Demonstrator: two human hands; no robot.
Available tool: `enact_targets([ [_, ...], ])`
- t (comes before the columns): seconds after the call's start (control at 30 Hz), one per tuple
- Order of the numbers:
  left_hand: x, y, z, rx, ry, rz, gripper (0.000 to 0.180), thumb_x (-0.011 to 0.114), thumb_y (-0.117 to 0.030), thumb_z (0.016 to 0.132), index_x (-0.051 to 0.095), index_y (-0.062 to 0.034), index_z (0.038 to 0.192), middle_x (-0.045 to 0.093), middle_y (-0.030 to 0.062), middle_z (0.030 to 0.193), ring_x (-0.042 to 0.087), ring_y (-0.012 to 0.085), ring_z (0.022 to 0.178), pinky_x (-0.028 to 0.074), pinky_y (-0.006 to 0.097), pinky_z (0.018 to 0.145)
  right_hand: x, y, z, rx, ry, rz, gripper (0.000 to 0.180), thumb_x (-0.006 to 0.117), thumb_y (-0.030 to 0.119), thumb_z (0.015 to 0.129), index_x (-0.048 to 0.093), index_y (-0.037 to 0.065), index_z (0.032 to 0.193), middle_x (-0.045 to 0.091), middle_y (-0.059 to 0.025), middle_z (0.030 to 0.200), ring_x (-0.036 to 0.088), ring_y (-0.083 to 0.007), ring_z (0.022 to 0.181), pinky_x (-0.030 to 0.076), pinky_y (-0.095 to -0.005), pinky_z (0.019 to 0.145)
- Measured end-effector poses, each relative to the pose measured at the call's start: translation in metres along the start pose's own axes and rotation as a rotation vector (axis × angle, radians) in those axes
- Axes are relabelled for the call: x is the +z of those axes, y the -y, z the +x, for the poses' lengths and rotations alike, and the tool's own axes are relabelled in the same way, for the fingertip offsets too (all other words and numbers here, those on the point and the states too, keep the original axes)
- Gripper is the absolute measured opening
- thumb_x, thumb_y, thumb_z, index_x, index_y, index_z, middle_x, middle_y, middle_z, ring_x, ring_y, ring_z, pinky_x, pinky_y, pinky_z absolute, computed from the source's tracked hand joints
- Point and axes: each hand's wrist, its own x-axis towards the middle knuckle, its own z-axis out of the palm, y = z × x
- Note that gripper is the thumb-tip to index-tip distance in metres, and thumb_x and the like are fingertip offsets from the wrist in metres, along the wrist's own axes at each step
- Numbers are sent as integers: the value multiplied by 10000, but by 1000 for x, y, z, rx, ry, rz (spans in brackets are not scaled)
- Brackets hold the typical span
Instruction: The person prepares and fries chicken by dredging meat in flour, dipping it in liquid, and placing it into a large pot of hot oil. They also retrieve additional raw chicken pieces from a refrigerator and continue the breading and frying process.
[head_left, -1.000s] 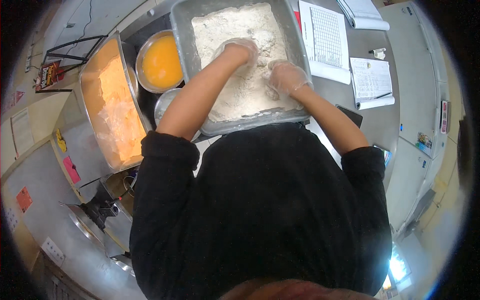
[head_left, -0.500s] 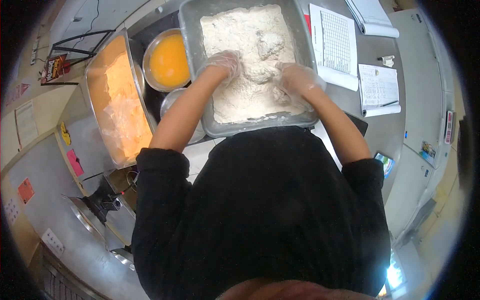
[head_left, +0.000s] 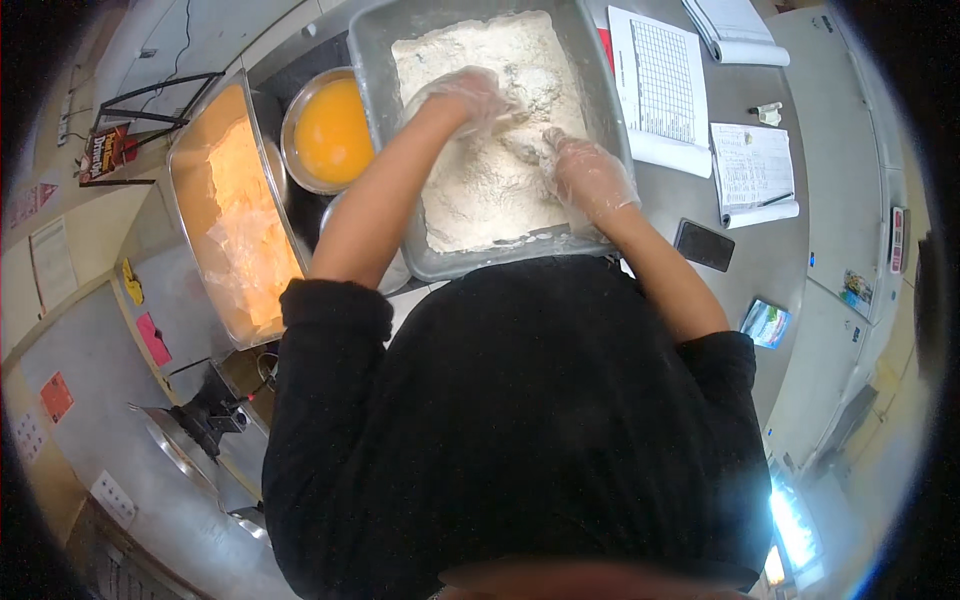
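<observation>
A grey plastic tub (head_left: 432, 262) holds a wide bed of pale flour (head_left: 478, 205). My left hand (head_left: 472, 97), in a clear plastic glove, reaches over the flour with its fingers stretched toward the middle; they look slightly blurred. Gloved the same way, my right hand (head_left: 588, 178) is in the flour at the tub's right side, its fingers curled. What they close on is coated in flour and cannot be made out. Between and just beyond the hands, rough flour-covered lumps (head_left: 537, 85) rise from the bed.
Left of the tub stand a metal bowl of orange-yellow liquid (head_left: 335, 130) and a long pan of orange crumbly material (head_left: 240, 180) with plastic film. A gridded paper pad (head_left: 660, 85), a notepad with a pen (head_left: 752, 170) and a dark phone (head_left: 704, 245) lie on the right-hand counter.
My left hand has moved up and to the right, closer to the lumps. The right hand has shifted slightly, with its fingers more curled. The phone now shows clear of my right arm.
</observation>
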Motion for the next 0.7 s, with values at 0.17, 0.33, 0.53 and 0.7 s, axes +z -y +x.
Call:
enact_targets([
  [0.17,14,-36,32,-6,-43,223,525,613,-453,917,675,34,1104,677,201,1094,658,257,991,530,421,904,19,-1,-12,6,-106,72,441,500,169,935,550,18,1347,706,-202,1041,686,-331,987,555,-431,843],
  [0.33,-9,-11,31,-97,189,-188,501,592,-445,935,687,-13,1173,659,206,1235,629,307,1122,502,433,966,51,-12,-14,85,-61,118,414,458,185,970,546,-28,1314,701,-215,1051,686,-345,996,555,-436,859],
  [0.53,-28,67,36,-8,345,27,469,583,-348,935,619,-43,1289,608,175,1346,580,306,1236,480,414,1028,45,-6,-4,60,62,41,364,429,146,962,564,-72,1220,689,-249,1044,690,-362,993,559,-445,856],
  [0.7,-20,13,-21,-118,76,299,464,563,-296,928,600,-34,1309,619,202,1318,605,335,1209,503,403,1004,43,-9,-5,104,90,92,407,455,122,938,539,-94,1273,681,-259,1091,684,-383,1019,548,-470,883],
])
